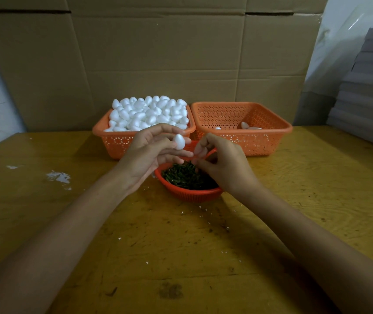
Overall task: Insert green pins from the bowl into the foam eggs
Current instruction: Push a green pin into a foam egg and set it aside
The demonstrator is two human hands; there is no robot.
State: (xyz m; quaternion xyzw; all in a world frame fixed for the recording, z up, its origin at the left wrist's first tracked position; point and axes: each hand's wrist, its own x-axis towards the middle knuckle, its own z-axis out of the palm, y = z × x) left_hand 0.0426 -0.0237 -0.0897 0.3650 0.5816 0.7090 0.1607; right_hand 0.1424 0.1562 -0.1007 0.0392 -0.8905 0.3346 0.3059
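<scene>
Worn yellowish plywood tabletop (181,245), swirly grain, dark scuffs, a dusting of white crumbs (58,177) toward the left edge. Along the far edge, two orange plastic baskets side by side, rims touching, rectangular, walls punched full of little holes. Left basket (113,141) heaped over the rim with foam eggs (149,112), matte white, faintly pebbly, all the same small egg shape. Right basket (260,141) with just a couple of eggs (245,125) down on its floor. Just in front of those two, around the middle of the tabletop, a round red bowl (192,196), finely ribbed plastic, holding a tangled mound of green pins (185,177), thin, dark and spiky. Behind everything, flattened brown cardboard (158,53) with creases and flap seams. Off past the right edge, a stack of flat grey sheets (367,91).

Both hands up over the bowl. First the left hand (149,155), palm turned inward, fingers loosely curved, pinching one foam egg (179,141) between thumb and fingertips, more or less upright, above the bowl's far rim. Then the right hand (224,164) just beside it, fingers curled in tight, thumb and forefinger tips pressed together right next to the egg. No telling about a pin in that pinch, way too small to make out. Bare forearms reaching in from the near corners.
</scene>
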